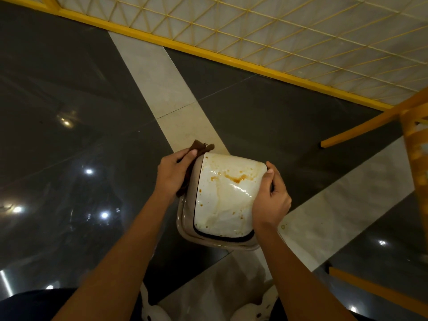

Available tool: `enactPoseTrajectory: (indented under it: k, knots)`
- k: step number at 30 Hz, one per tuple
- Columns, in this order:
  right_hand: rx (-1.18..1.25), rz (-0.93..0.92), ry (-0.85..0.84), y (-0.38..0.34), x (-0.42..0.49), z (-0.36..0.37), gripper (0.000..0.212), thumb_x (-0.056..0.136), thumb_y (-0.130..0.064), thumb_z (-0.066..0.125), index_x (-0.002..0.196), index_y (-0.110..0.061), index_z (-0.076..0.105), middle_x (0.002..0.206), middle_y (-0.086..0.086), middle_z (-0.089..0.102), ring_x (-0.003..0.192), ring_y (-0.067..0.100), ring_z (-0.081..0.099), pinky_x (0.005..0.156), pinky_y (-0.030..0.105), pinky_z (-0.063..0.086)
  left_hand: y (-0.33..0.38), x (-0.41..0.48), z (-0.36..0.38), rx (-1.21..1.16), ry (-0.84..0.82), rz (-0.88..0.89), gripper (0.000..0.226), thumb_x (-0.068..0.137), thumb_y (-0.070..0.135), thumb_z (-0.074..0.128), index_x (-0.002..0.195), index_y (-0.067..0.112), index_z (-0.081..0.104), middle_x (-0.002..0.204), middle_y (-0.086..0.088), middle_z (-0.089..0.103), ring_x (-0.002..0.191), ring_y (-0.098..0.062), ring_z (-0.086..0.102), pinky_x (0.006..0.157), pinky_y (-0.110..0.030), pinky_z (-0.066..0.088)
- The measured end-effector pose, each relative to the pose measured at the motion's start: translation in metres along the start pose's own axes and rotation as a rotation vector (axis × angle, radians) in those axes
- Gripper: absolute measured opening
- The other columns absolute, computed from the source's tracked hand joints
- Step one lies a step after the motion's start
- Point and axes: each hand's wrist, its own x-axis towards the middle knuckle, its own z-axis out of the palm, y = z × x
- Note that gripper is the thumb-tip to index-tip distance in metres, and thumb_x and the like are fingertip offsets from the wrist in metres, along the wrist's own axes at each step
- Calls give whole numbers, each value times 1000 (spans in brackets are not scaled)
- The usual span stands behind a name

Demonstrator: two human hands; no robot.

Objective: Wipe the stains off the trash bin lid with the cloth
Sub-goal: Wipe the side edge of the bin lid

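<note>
- Now your left hand (172, 176) grips a dark brown, crumpled cloth (196, 148) against the lid's left edge.
- Your right hand (269, 196) clasps the right edge.
- Glossy, white, rounded-square lid (224, 200), held above the floor (69, 112), shows brown stains (234, 178) near its far side.

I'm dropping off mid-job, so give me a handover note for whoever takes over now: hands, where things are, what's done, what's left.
Left hand: holds the cloth against the lid's left edge.
Right hand: grips the lid by its right edge, steadying it above the floor.
Done: no cleaned area shows; the cloth is off the top face.
Left: wipe the brown stain near the middle, the pale streaks running down from it and the small spots along the edges.
</note>
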Motion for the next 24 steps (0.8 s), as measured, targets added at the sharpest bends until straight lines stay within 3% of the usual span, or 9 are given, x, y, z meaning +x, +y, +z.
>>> enactPoseTrajectory:
  k: [5,9,15,19,21,24]
  knots:
    - [-3,0,10,-1,1,2,29,97,-32,42,119,-29,61,116,-11,63,97,-1,54,70,0,37,-17,-26,-5,-131,89,-1,25,88,28,59,112,26,63,91,13,67,90,-4,61,80,-22,49]
    - [-3,4,6,1,2,0,29,97,-31,42,119,-28,61,117,-10,63,98,-1,53,72,1,36,-9,-8,4,-24,94,-12,29,89,31,57,116,22,63,91,9,65,87,-4,58,81,-24,45]
    - [-3,2,11,0,1,2,30,97,-33,41,119,-30,60,113,-16,61,96,0,54,71,1,37,-18,-37,-8,-4,95,109,21,88,30,59,108,38,59,91,19,63,90,0,59,79,-18,46]
    - [-8,0,11,-1,2,1,30,97,-31,42,120,-27,61,107,-20,57,94,-4,52,67,-1,36,-12,-19,0,40,126,48,20,90,28,58,109,32,62,80,16,63,81,-4,58,68,-13,43]
    - [-4,0,13,0,3,0,30,97,-31,42,120,-26,61,110,-15,60,95,0,55,70,1,37,-6,-22,4,40,142,99,25,89,29,58,114,27,63,90,12,66,85,0,58,74,-15,44]
    - [-8,-11,20,1,1,1,30,97,-33,42,119,-27,61,115,-9,63,98,6,59,75,12,46,-14,-45,1,44,167,175,26,87,29,59,113,34,60,95,13,65,92,-2,59,82,-20,46]
